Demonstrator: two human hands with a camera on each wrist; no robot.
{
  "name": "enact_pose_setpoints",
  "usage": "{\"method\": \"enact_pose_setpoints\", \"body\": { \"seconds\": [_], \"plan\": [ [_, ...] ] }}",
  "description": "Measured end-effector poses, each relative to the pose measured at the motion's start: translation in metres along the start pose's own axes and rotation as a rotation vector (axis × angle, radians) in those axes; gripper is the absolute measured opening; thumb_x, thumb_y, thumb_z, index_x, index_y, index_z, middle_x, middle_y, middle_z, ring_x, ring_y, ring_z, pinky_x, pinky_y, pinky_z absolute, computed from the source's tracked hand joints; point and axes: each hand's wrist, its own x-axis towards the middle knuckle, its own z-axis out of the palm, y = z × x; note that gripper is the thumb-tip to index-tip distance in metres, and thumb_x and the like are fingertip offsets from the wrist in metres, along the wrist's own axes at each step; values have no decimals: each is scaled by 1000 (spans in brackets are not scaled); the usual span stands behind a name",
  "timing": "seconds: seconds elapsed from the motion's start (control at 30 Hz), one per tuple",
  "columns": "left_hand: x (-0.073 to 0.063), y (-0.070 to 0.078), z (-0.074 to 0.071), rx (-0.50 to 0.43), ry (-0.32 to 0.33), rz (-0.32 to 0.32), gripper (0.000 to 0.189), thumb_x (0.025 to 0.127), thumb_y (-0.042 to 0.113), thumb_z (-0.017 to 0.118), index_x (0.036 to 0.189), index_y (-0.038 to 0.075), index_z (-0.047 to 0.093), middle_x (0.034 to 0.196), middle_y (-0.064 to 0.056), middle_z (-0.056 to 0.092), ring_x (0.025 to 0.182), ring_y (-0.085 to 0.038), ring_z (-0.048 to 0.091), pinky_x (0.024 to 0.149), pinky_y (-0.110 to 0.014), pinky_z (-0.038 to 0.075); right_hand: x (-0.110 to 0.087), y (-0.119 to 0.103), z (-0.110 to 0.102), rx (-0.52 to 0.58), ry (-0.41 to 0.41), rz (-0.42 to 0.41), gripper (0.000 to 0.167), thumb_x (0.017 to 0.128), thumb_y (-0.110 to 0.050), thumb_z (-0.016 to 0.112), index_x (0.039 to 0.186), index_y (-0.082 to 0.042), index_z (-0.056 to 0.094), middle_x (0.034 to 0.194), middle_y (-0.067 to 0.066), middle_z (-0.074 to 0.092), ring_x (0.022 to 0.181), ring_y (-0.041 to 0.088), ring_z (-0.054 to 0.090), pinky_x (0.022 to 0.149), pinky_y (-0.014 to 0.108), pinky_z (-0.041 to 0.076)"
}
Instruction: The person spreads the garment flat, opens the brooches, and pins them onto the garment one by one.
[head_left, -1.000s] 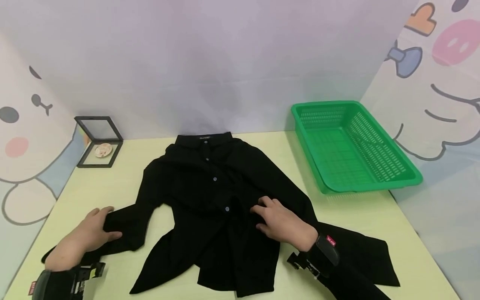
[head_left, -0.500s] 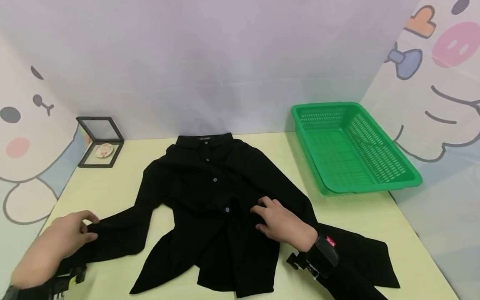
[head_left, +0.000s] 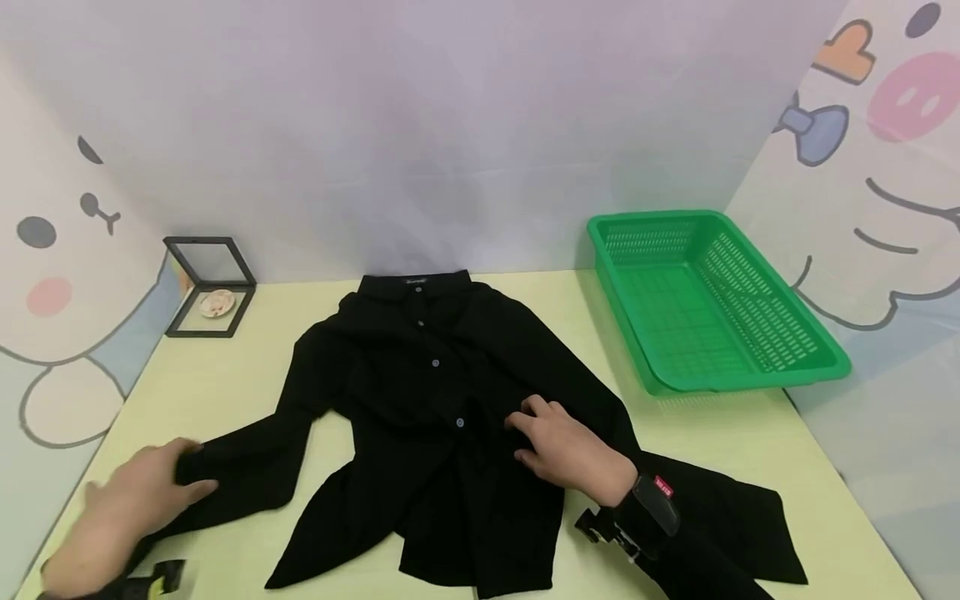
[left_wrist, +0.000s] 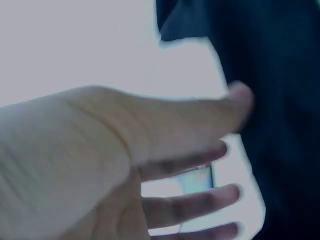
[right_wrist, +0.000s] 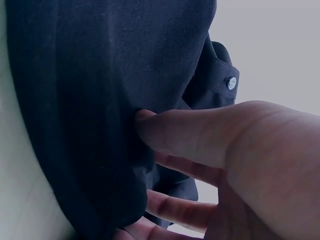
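Note:
A black button-up shirt (head_left: 405, 392) lies front up on the table, its collar toward the back wall and its sleeves spread to both sides. My left hand (head_left: 131, 500), blurred, is over the shirt's left-side sleeve (head_left: 247, 467). In the left wrist view its thumb (left_wrist: 190, 120) and fingers stand apart with nothing between them. On the right of the shirt's front rests my right hand (head_left: 566, 446), fingers spread and slightly bent. Its thumb (right_wrist: 175, 132) and fingertips touch the cloth in the right wrist view. A cuff with a button (right_wrist: 231, 83) shows beyond it.
At the back right stands a green plastic basket (head_left: 645, 354) with nothing seen inside. A black-framed display case (head_left: 198, 333) with a small round pale item (head_left: 217, 303) stands at the back left. Printed cloth walls (head_left: 450, 125) enclose the pale yellow table (head_left: 262, 358).
My left hand has shifted left and toward me along the sleeve, and the sleeve has moved slightly. The right hand keeps its place on the shirt.

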Motion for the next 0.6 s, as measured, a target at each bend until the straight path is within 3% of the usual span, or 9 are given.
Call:
{"method": "enact_pose_setpoints", "body": {
  "seconds": [0.1, 0.2, 0.27, 0.37, 0.47, 0.6],
  "plan": [
    [11, 19, 7, 11, 35, 64, 90, 84, 45, 84, 145, -5, 42, 133, -43, 46, 117, -66, 48, 89, -92, 23, 1, 0, 1, -1, 0, 7, 27, 96, -14, 74, 122, -10, 68, 126, 18, 57, 99, 34, 53, 82, 44, 48],
    [17, 32, 9, -3, 14, 64, 79, 84, 33, 85, 140, -6, 45, 120, -37, 58, 101, -55, 60, 85, -79, 40, 2, -1, 1, 0, -3, 10, 28, 97, -15, 74, 123, -11, 67, 127, 17, 56, 101, 35, 54, 83, 44, 48],
    [19, 37, 8, -23, 0, 66, 59, 86, 25, 84, 127, -5, 55, 107, -30, 64, 86, -42, 64, 76, -64, 49, 2, -2, 2, 2, -2, 12, 28, 96, -15, 74, 123, -11, 67, 127, 17, 56, 102, 35, 54, 83, 44, 48],
    [17, 36, 4, -45, 39, 91, 22, 88, 15, 79, 93, 3, 62, 85, -15, 60, 71, -25, 54, 60, -42, 46, 1, -2, 1, -2, 1, 7, 28, 96, -15, 74, 124, -11, 67, 127, 17, 57, 101, 34, 53, 83, 44, 48],
    [8, 28, -3, -63, 230, 118, 23, 84, 9, 74, 73, 11, 54, 78, -10, 51, 67, -22, 46, 56, -36, 38, 1, -1, 1, -5, 1, -6, 28, 96, -15, 74, 123, -10, 67, 126, 17, 56, 99, 33, 53, 82, 43, 48],
    [-9, 21, -18, -51, 602, 37, 23, 77, 2, 69, 66, 10, 51, 82, -20, 53, 65, -32, 48, 47, -38, 35, 1, -1, 0, -8, 3, -18, 27, 97, -15, 74, 123, -10, 67, 126, 17, 56, 99, 32, 52, 82, 43, 48]
  ]
}}
